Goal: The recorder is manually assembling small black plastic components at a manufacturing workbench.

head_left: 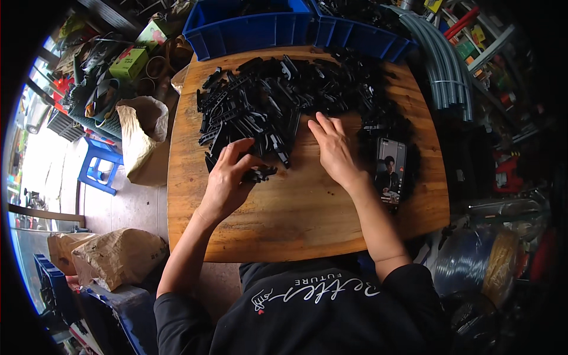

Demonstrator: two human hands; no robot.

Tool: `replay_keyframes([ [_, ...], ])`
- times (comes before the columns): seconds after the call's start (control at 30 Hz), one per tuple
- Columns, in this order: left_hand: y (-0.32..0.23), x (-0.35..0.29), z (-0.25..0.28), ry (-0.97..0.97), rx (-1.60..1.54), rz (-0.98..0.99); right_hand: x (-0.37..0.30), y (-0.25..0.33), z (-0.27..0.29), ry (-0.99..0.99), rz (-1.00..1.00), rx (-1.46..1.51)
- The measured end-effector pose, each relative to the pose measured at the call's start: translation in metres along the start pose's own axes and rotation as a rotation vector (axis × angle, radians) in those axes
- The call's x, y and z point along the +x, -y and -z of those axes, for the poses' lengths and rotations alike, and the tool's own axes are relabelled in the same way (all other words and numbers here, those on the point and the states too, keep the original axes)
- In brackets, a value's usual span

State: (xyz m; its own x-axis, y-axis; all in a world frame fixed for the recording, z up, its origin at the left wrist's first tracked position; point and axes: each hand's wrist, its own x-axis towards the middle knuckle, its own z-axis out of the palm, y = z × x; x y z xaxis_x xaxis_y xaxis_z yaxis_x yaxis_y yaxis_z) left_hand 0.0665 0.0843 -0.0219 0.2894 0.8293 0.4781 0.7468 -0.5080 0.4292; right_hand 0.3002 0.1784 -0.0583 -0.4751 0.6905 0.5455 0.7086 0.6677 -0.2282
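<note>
My left hand (pixel 225 180) is curled at the left of the wooden table (pixel 284 219), its fingers closed round small black plastic parts (pixel 260 174) that stick out past the thumb. Just beyond it lies a pile of long, thin black plastic parts (pixel 242 112), partly covered by the fingers. To the right, my right hand (pixel 336 151) reaches forward with its fingers stretched out, the tips close to the near edge of another heap of black parts (pixel 331 89). Nothing shows in that hand.
Two blue bins, one on the left (pixel 248 35) and one on the right (pixel 361 44), stand at the far edge. A phone (pixel 390 171) leans among black parts at right. Grey hoses (pixel 444 65) hang beyond. Left of the table are a paper sack (pixel 142 139) and a blue stool (pixel 100 165).
</note>
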Motion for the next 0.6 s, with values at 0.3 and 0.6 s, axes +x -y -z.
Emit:
replay_keyframes([
  [0.3, -0.022, 0.036, -0.026, 0.181, -1.565, 0.720, -0.011, 0.005, 0.026, 0.200, -0.160, 0.160],
  [0.6, -0.020, 0.027, -0.042, 0.129, -1.300, 0.808, -0.021, 0.027, 0.047, 0.198, -0.411, 1.062],
])
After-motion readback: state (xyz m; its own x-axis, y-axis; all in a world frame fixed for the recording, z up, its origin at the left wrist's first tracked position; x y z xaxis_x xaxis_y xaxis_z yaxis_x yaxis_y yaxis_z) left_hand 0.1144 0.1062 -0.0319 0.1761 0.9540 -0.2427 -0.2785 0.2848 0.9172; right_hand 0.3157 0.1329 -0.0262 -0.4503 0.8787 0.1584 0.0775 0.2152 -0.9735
